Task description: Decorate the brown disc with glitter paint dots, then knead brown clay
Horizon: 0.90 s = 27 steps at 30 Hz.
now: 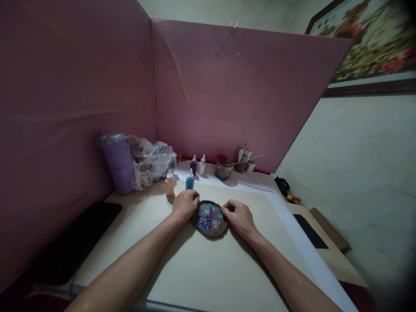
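Observation:
A shallow brown dish (211,219) with an uneven raised rim lies on the table paper, its inside dotted with glossy blue, purple and pale bits. My left hand (186,203) is closed with its fingertips on the rim at the upper left. On the opposite side, my right hand (239,216) pinches the rim between thumb and fingers. Just beyond my left hand stand a blue paint bottle (190,181) and an orange paint bottle (169,185), both with white nozzle tips.
Behind are a dark purple bottle (193,167), a white bottle (202,165), a cup (223,170) with a brush across it, and a holder of pens (243,161). A purple tumbler (118,164) and plastic bag (154,162) stand left, near a black mat (78,238). Pink panels enclose the back.

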{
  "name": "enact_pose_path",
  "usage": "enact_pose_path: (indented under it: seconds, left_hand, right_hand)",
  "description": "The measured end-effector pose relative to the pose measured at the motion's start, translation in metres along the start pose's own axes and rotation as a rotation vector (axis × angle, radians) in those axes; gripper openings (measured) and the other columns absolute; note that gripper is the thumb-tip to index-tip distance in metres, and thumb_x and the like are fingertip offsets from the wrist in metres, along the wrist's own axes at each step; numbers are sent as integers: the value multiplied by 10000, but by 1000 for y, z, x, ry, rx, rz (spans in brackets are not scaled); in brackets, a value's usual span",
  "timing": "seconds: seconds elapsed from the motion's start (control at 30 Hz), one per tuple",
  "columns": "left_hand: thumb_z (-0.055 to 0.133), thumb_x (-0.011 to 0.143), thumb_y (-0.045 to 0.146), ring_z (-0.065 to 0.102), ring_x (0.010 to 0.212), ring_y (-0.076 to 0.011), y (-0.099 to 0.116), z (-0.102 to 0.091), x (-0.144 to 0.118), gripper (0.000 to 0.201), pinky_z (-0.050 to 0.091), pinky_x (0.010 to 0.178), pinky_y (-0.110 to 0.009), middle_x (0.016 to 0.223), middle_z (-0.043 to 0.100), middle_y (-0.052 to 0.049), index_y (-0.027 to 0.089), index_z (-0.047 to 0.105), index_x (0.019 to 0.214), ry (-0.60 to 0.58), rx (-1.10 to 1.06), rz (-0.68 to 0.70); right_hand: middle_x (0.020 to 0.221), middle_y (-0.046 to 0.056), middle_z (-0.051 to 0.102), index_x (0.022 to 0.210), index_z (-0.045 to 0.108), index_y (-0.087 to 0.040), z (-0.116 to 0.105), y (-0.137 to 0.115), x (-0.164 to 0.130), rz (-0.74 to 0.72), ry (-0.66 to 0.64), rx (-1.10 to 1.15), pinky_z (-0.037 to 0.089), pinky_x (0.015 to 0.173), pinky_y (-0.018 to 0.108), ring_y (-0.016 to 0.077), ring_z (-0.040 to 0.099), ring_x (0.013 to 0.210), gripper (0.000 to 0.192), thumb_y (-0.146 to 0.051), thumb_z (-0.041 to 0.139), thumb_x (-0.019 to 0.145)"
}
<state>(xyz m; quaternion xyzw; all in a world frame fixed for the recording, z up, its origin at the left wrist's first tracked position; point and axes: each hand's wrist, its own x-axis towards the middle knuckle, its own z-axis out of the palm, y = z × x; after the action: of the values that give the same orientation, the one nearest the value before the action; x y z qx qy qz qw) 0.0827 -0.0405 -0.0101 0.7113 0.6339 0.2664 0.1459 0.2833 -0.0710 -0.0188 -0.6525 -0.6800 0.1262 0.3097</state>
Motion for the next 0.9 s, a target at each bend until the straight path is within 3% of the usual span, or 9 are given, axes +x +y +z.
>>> enact_pose_path:
  seconds: [0.2,0.4,0.9]
  left_hand:
    - [512,836,260,640,897,-184,2,-1,0,224,442,757,-263,957,731,-51,220,728,878,-14,16,-12]
    - [514,828,256,648,892,-192,0,1,1,218,441,745,-270,942,736,-39,228,727,863,9,4,9]
    - [513,832,262,651,881,-192,1,-1,-1,221,448,735,-264,928,737,-44,222,728,862,1,0,0]
  right_hand:
    - [737,13,706,663,653,-217,1,1,0,-1,10,-8,389,633,252,172,611,705,142,-273,539,726]
    - [728,50,711,660,679,-187,1,10,4,-47,16,126,425,693,269,188,631,719,262,-335,501,784]
    - [728,51,706,659,673,-189,1,9,3,-70,-9,98,439,682,261,188,629,712,181,-258,528,741]
